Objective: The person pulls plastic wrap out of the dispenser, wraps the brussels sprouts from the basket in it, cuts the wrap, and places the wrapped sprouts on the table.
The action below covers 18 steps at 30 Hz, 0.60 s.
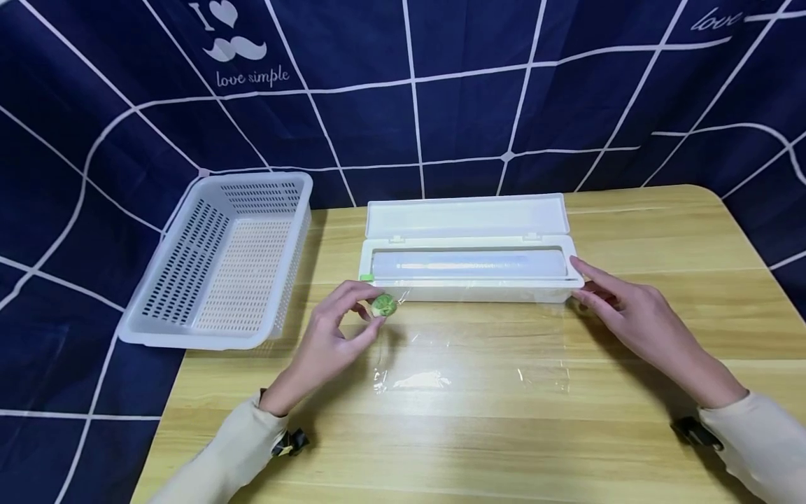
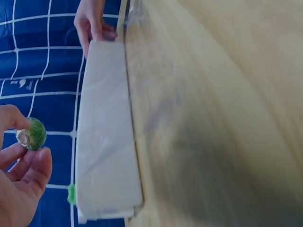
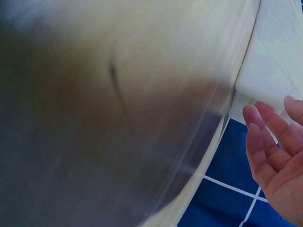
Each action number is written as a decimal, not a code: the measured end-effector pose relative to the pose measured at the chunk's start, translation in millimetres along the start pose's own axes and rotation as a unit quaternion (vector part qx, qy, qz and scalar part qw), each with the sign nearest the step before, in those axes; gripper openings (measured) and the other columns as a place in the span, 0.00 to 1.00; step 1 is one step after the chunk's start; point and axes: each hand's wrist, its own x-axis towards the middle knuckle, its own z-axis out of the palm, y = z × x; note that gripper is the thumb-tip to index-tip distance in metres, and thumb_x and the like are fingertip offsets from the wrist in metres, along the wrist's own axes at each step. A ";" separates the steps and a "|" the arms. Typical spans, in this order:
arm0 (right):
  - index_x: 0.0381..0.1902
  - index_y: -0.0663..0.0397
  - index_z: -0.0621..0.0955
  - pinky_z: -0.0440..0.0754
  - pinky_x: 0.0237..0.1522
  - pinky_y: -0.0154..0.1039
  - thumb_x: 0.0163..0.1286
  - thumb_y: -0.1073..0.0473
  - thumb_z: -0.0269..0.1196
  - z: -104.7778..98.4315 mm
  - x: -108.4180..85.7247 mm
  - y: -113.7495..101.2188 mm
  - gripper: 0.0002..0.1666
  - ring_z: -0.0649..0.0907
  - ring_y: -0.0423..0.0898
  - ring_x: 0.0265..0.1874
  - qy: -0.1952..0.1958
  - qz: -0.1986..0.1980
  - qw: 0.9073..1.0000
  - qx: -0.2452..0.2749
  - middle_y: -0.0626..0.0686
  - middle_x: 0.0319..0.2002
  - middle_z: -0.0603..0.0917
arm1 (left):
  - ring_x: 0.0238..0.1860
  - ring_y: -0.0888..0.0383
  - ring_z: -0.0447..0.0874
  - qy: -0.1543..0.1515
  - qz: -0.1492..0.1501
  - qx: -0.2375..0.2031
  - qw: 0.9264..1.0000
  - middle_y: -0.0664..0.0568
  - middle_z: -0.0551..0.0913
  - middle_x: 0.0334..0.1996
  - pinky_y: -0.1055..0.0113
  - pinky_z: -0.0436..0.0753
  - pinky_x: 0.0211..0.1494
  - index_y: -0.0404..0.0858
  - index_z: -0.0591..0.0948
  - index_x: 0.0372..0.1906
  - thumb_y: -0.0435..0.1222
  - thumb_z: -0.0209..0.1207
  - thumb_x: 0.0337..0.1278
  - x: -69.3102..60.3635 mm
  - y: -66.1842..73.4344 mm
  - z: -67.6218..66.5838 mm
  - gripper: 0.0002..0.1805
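Between thumb and fingers my left hand pinches a small round green vegetable, like a Brussels sprout, above the front left corner of a white box. The box's lid stands open, and a roll of clear film lies inside. Film stretches from the box's front over the table. My right hand touches the box's right end, thumb and fingers around its corner. In the left wrist view the sprout is beside the box. A green piece sits at the box's left end.
A white perforated basket stands at the left, partly beyond the table's edge. Dark blue cloth with white lines hangs behind and at both sides of the wooden table.
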 end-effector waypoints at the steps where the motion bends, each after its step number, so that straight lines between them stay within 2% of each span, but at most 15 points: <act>1: 0.81 0.47 0.75 0.67 0.29 0.26 0.70 0.72 0.75 0.0 0.0 0.0 0.45 0.75 0.41 0.27 0.000 -0.001 1.000 0.000 0.57 0.46 0.92 | 0.44 0.50 0.87 -0.005 0.001 0.004 1.000 0.45 0.88 0.53 0.59 0.90 0.44 0.29 0.86 0.59 0.19 0.72 0.56 -0.2 1.0 3.3 0.24; 5: 0.81 0.46 0.75 0.68 0.30 0.26 0.70 0.71 0.75 0.3 0.5 -0.7 0.44 0.76 0.41 0.27 0.000 0.000 1.000 0.000 0.56 0.45 0.92 | 0.45 0.50 0.86 -0.026 0.000 0.008 1.000 0.47 0.89 0.52 0.53 0.88 0.39 0.31 0.86 0.58 0.20 0.74 0.55 -2.9 3.9 16.1 0.24; 10: 0.81 0.46 0.75 0.67 0.30 0.26 0.70 0.71 0.75 0.5 0.5 -0.9 0.44 0.76 0.42 0.27 0.000 0.001 1.000 -0.002 0.59 0.50 0.92 | 0.41 0.44 0.86 -0.056 -0.015 -0.003 0.998 0.50 0.89 0.52 0.49 0.87 0.39 0.34 0.86 0.58 0.24 0.74 0.60 -5.9 6.4 28.8 0.21; 13: 0.81 0.46 0.75 0.66 0.30 0.26 0.71 0.71 0.75 0.8 0.2 -0.4 0.44 0.75 0.42 0.26 -0.001 0.002 1.000 -0.002 0.60 0.51 0.92 | 0.40 0.44 0.86 -0.069 -0.015 -0.017 0.997 0.50 0.88 0.53 0.51 0.88 0.38 0.33 0.86 0.57 0.25 0.74 0.61 -7.6 5.6 36.4 0.20; 18: 0.81 0.47 0.75 0.66 0.27 0.28 0.71 0.71 0.75 0.4 1.1 1.1 0.43 0.73 0.40 0.24 -0.001 0.001 1.000 -0.002 0.62 0.52 0.91 | 0.38 0.50 0.86 -0.086 -0.004 -0.047 0.995 0.47 0.87 0.53 0.59 0.90 0.40 0.32 0.86 0.57 0.23 0.74 0.60 -8.6 5.1 52.0 0.20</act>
